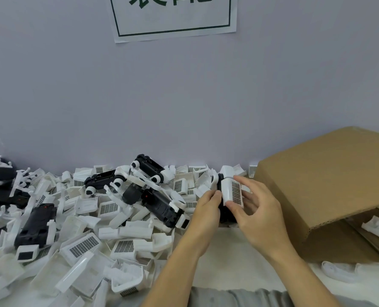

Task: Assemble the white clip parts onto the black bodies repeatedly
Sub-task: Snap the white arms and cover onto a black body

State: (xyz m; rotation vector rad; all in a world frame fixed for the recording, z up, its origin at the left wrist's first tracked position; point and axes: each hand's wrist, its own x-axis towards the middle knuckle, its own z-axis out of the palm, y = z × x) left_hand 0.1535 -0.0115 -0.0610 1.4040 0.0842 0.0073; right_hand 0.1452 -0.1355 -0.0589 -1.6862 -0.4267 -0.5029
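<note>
- Left hand (208, 204): fingers curl round the black body (225, 212), holding it from its left side; most of the body is hidden between the two hands.
- Right hand (256, 206): thumb and fingertips pinch the white clip part (231, 191), thumb at its near lower corner, fingers spread behind its right edge.
- Key relation: the clip part lies against the upper right face of the body, directly between the two grips. Its long axis runs up and away from the hands, tilted a little leftward, gridded face towards the right hand.
- Judgement: the right hand is the nearer one to do the seating; the press would run leftward into the left hand's hold. Whether the clip is already latched cannot be told.
- Supply: a pile of loose white parts (82, 244) and further black bodies (37, 224) lies left of the left hand; a cardboard box (330, 187) stands right of the right hand.
</note>
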